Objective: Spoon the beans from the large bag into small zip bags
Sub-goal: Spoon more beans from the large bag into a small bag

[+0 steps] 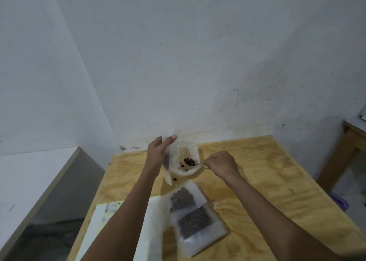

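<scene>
Holding translucent large bag (186,161), dark beans (189,161), white spoon (199,164)

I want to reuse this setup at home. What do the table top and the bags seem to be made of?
The table top looks like bare plywood: pale yellow, swirling grain, matt, seemingly unvarnished. The filled small bags and the large bag look like thin, soft plastic film, frosted to clear: the dark beans show through it, and it creases.
</scene>
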